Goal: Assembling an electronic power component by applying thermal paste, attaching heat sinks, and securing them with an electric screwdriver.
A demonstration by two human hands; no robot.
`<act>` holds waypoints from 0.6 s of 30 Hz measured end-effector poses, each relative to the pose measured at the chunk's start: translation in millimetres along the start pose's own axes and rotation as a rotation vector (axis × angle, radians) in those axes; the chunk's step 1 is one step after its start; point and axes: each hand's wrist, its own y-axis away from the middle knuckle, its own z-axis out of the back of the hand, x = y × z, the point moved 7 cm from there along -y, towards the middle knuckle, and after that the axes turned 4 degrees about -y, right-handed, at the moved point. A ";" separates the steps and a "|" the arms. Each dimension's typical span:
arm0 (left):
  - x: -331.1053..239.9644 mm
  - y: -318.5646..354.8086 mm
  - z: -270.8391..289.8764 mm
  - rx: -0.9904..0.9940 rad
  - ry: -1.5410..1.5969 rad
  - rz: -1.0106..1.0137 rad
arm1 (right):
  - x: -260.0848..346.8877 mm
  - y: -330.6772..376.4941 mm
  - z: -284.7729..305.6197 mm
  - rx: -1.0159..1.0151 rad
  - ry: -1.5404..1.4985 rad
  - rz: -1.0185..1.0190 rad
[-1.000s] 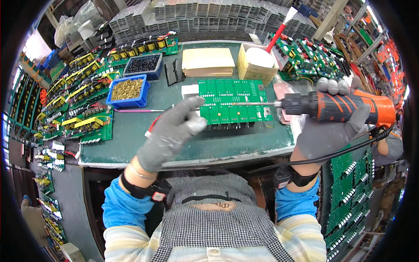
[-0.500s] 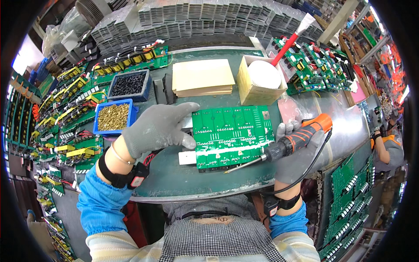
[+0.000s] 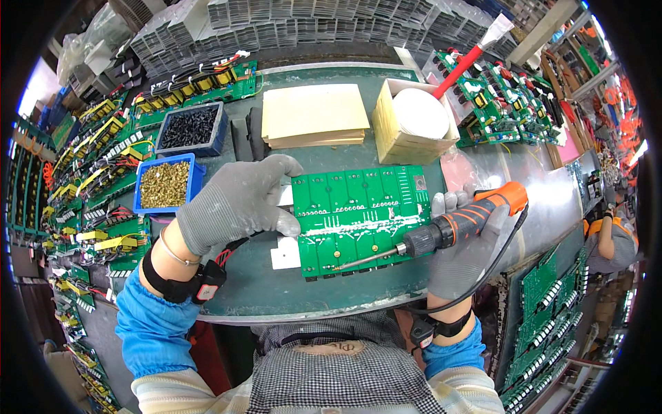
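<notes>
Hands on the green circuit board (image 3: pixel 358 217)
Left hand (image 3: pixel 238 203) flat, pinning its edge; right hand (image 3: pixel 465 252) gripping my orange screwdriver (image 3: pixel 455 224), tip on the board.

The person is wearing grey knit gloves on the left hand (image 3: pixel 238 203) and right hand (image 3: pixel 465 259). Bright blue sleeve covers are overlapping pale striped sleeves. Black wrist straps are circling both wrists, a thin bangle ringing the left. A black-and-white checked apron is showing at six o'clock.
</notes>
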 end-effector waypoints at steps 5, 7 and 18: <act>-1.0 -2.3 0.0 0.008 -0.109 -0.066 | 2.1 1.0 -6.0 -0.069 0.212 0.011; -0.4 -5.0 -1.2 -0.054 -0.129 -0.103 | 1.2 0.3 -3.1 -0.041 0.155 0.011; 1.0 -3.2 1.4 -0.025 0.001 -0.076 | -4.4 3.3 -2.9 0.040 0.119 0.005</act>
